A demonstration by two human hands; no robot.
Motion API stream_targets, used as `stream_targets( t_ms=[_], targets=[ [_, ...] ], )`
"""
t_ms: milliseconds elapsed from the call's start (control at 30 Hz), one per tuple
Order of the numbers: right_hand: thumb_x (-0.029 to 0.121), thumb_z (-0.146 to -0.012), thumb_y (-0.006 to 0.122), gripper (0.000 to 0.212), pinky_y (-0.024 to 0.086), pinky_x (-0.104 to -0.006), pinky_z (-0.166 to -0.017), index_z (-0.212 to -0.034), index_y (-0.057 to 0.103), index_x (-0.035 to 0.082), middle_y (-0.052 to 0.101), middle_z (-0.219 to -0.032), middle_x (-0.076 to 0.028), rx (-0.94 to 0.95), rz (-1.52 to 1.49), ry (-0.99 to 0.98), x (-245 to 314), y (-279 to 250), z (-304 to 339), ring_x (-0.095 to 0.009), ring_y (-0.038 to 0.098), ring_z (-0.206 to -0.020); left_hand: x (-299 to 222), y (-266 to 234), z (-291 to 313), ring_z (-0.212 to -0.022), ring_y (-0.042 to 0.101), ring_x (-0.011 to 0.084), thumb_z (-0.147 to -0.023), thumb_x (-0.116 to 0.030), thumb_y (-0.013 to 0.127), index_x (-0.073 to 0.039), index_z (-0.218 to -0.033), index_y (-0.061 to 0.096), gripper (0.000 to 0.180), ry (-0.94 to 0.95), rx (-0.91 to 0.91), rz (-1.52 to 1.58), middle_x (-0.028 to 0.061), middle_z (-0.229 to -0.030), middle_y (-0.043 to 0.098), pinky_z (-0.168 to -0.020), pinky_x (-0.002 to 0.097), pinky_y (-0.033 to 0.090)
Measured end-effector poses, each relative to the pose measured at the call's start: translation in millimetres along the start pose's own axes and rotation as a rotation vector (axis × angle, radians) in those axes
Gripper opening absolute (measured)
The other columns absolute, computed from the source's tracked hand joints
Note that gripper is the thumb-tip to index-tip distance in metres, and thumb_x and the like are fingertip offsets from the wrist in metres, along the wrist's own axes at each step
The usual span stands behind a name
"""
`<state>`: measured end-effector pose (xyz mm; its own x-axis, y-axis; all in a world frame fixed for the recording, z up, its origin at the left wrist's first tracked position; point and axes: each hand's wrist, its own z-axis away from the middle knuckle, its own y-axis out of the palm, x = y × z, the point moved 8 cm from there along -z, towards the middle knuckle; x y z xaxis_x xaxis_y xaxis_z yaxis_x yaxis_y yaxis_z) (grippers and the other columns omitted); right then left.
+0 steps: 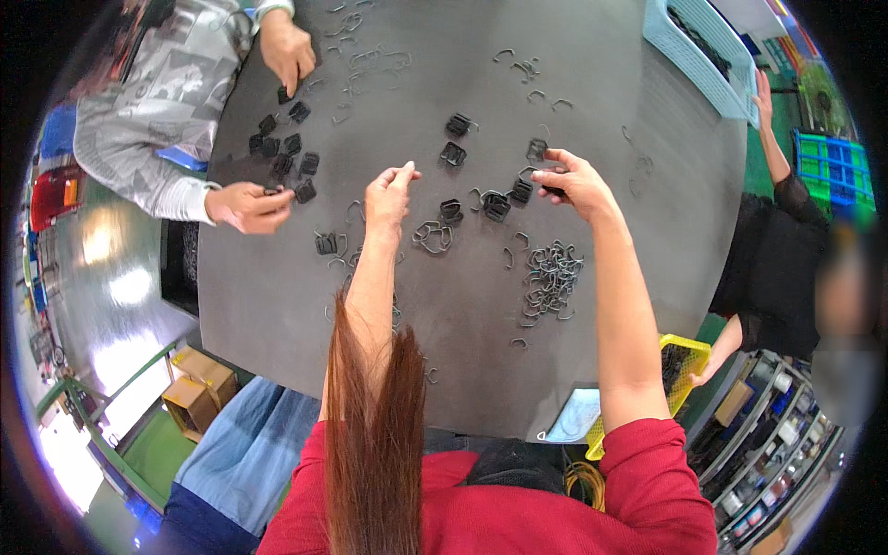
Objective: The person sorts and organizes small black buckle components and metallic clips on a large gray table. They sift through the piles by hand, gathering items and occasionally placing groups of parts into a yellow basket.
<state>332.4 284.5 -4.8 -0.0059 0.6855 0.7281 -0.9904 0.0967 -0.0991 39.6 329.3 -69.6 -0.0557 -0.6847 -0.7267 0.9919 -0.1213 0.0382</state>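
Note:
My left hand [387, 202] is closed in a pinch above the middle of the dark table [444, 333]; whatever its fingertips hold, if anything, is too small to make out. Further right, my right hand [581, 188] grips a small black plastic piece [555, 191] between thumb and fingers. Just beside it lie another black piece [522, 191] and a black block [496, 205] with bent wire on it. More black blocks [453, 154] sit between and beyond my hands. Nearer me, bent metal wire clips [552, 279] form a loose pile, and a few linked clips [432, 238] lie below my left hand.
At the left a co-worker's hands [248, 206] handle black blocks [282, 165]. Another person stands at the right, one hand at a light blue basket [700, 60], the other at a yellow basket [708, 356]. A light blue mask-like item [575, 414] lies at the near edge.

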Motion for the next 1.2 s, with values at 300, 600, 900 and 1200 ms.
stream_targets(
  t_ms=[300, 600, 900, 1200],
  targets=[
    [0.034, -0.072, 0.07, 0.029, 0.048, -0.0396, -0.076, -0.088, 0.064, 0.01, 0.066, -0.089, -0.012, -0.475, 0.611, -0.138, -0.1, -42.0, -27.0, -0.03, 0.062, -0.088, -64.0, 79.0, -3.3, -0.085, 0.06, 0.0286, -0.073, -0.04, 0.07, -0.009, -0.092, 0.058, 0.038, 0.578, -0.329, -0.993, 0.0094, -0.092, 0.06, -0.073, 0.0409, 0.047],
    [0.029, -0.076, 0.069, 0.028, 0.048, -0.0401, -0.072, -0.091, 0.064, 0.006, 0.066, -0.088, -0.013, -0.334, 0.688, -0.188, 6.3, -36.3, -64.1, -0.03, 0.064, -0.083, -60.2, 62.5, -27.4, -0.089, 0.063, 0.0149, -0.086, -0.021, 0.062, -0.007, -0.101, 0.059, 0.02, 0.128, 0.362, 0.267, 0.0019, -0.089, 0.063, -0.061, 0.0256, 0.052],
    [0.021, -0.082, 0.06, 0.02, 0.045, -0.0288, -0.053, -0.087, 0.065, 0.002, 0.062, -0.065, -0.007, -0.276, 0.42, -0.165, -13.9, -42.2, -1.5, -0.012, 0.057, -0.051, -78.9, 99.9, -49.6, -0.076, 0.064, 0.0266, -0.069, -0.035, 0.074, -0.003, -0.083, 0.064, 0.035, 0.72, -0.291, -1.04, 0.0117, -0.079, 0.066, -0.071, 0.0381, 0.048],
    [0.032, -0.073, 0.072, 0.038, 0.048, -0.0402, -0.08, -0.096, 0.062, 0.003, 0.064, -0.097, -0.019, -0.489, 0.702, -0.108, 17.3, -27.7, -56.8, -0.03, 0.061, -0.098, -85.1, 106.7, -35.7, -0.082, 0.063, 0.0282, -0.07, -0.036, 0.074, -0.002, -0.088, 0.061, 0.04, 0.712, -0.209, -1.015, 0.0143, -0.085, 0.066, -0.072, 0.0377, 0.048]
  ],
)
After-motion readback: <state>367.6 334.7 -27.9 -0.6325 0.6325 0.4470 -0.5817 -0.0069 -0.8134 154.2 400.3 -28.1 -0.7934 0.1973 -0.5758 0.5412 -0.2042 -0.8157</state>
